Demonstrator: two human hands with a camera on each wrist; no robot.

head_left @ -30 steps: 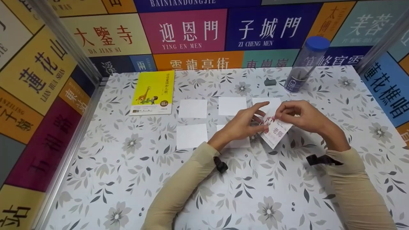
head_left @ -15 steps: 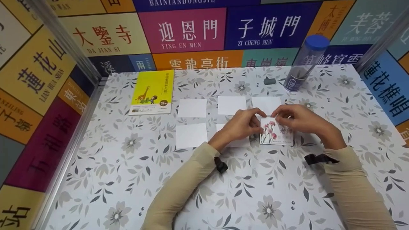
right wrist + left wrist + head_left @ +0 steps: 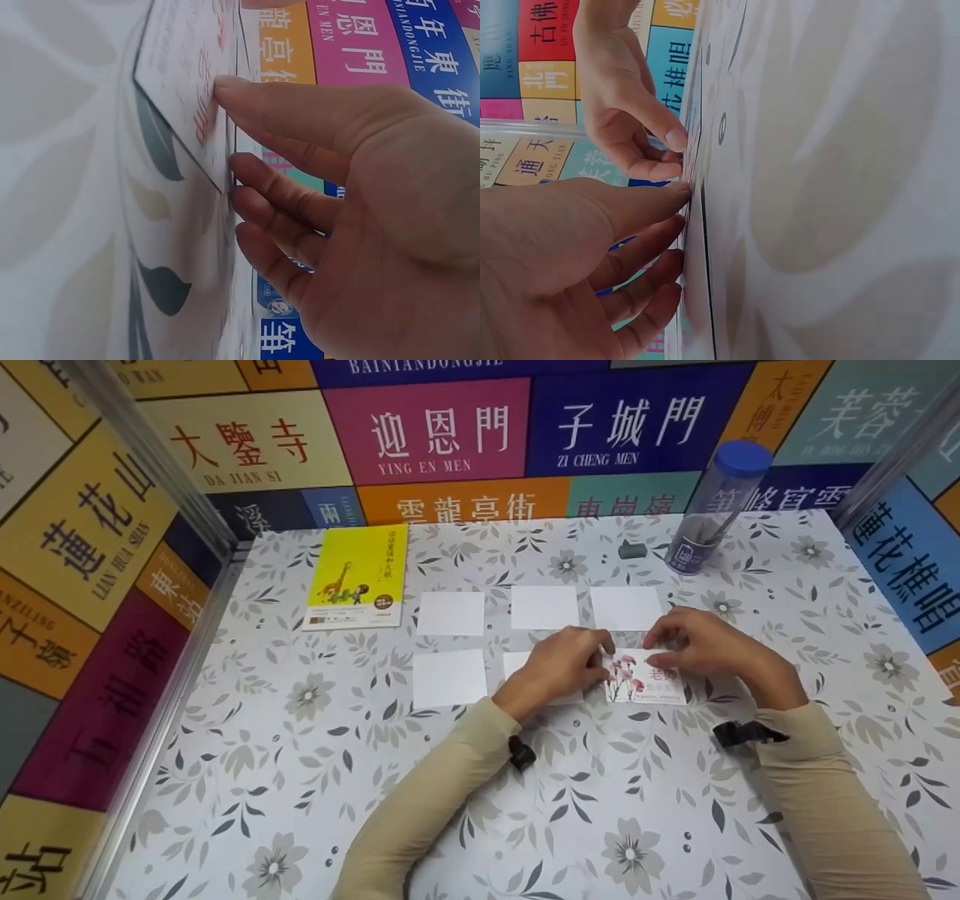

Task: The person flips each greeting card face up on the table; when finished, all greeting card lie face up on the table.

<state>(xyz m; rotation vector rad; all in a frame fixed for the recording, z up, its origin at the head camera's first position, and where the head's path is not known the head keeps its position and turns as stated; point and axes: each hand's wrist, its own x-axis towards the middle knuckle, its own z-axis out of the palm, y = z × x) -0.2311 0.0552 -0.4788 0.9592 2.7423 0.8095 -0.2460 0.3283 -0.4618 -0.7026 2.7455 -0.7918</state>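
A printed card [image 3: 643, 679] with pink flowers and Chinese characters lies on the patterned tabletop, its lower edge toward me. My left hand [image 3: 564, 661] is at its left side, thumb and index fingertips at the upper left corner. From the right, my right hand [image 3: 701, 645] reaches over the card's upper right part. In the right wrist view its thumb [image 3: 285, 105] touches the card's face, and the other fingers bend loosely beyond the far edge. The left wrist view shows the left thumb [image 3: 649, 206] at the card's edge, with its fingers spread apart below it.
Blank white cards [image 3: 450, 679] lie in two rows, one partly under the left hand. A yellow book [image 3: 358, 574] lies at the back left. At the back right stand a clear tube with a blue lid [image 3: 712, 510] and a small dark grey object [image 3: 633, 549].
The flowered card was tilted in both hands, then turned square and came down flat, shifting slightly left into the near row. Both hands moved with it, a little toward me.
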